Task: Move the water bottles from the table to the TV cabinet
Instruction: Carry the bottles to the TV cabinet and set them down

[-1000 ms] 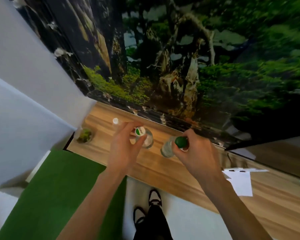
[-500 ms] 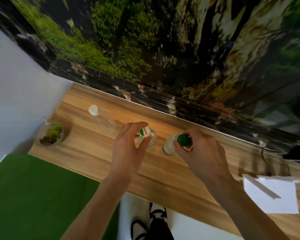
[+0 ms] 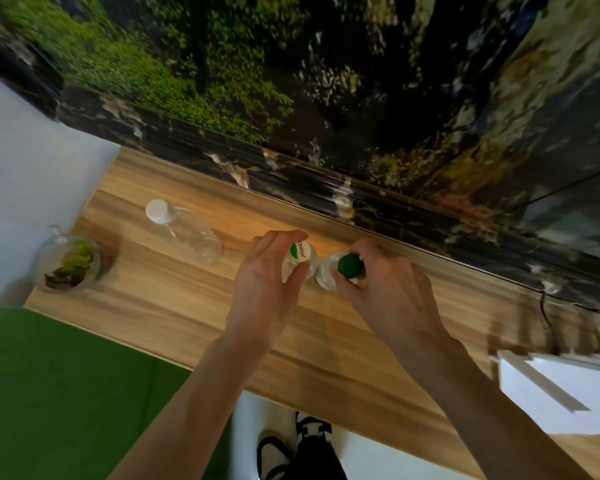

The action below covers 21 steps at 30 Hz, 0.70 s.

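Observation:
Three clear water bottles stand on the wooden TV cabinet (image 3: 174, 306) below the big screen. My left hand (image 3: 264, 292) is wrapped around the neck of a bottle with a white-and-green cap (image 3: 299, 252). Right beside it, almost touching, is a bottle with a dark green cap (image 3: 349, 265), and my right hand (image 3: 392, 299) grips it at the neck. A third bottle with a white cap (image 3: 184, 230) stands alone to the left, untouched.
A small glass bowl with a green plant (image 3: 68, 265) sits at the cabinet's left end. White papers (image 3: 561, 393) lie at the right. The TV screen (image 3: 326, 81) rises just behind the bottles. A green mat (image 3: 66, 393) covers the floor at left.
The two bottles in my hands have come closer together and lower onto the cabinet top. My view has tipped down toward the cabinet. The white-capped bottle has stayed put.

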Motion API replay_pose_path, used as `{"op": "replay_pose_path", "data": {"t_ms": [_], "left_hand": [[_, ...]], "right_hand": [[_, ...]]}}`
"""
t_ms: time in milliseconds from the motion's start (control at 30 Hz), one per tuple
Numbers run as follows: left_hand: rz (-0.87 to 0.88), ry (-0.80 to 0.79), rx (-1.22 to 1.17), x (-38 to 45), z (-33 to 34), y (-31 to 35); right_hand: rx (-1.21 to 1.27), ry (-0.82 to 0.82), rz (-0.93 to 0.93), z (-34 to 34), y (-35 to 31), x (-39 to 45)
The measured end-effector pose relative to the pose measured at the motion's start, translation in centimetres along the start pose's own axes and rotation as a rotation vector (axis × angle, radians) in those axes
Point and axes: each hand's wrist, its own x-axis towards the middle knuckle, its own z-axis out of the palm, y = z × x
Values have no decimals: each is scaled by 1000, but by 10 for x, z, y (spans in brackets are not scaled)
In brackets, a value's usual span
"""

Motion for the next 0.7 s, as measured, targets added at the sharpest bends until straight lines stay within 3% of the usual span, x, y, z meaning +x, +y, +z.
{"op": "replay_pose_path", "data": {"t_ms": [467, 700], "left_hand": [[-97, -59, 28, -5, -17, 18], [-30, -7, 104, -27, -66, 50]], "right_hand": [[-15, -69, 24, -15, -1, -5], [-27, 93, -36, -57, -12, -35]]}}
